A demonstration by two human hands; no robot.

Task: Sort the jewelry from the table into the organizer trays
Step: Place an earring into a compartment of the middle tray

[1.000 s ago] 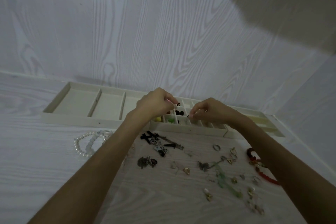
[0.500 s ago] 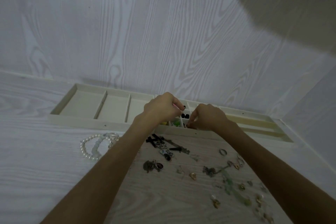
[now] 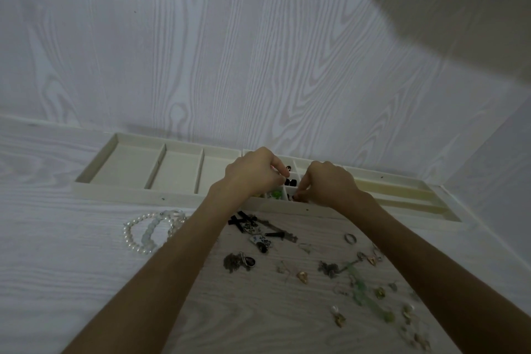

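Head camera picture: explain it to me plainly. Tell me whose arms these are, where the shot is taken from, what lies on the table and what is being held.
There is no machine here. A person wears a wide-angle camera on the head, looking forward and down, so the two bare arms coming in from the bottom are the wearer's own.

The left hand and right hand meet over the small compartments of a pale organizer tray that lies along the wall. The right hand's fingers are curled at a compartment and seem to pinch something small and dark; it is too tiny to name. The left hand's fingers are curled too; whether its grip holds anything is hidden.

Unsorted jewelry lies on the table: pearl bracelets, a black cross, a silver ring, a green bead strand and small gold earrings.
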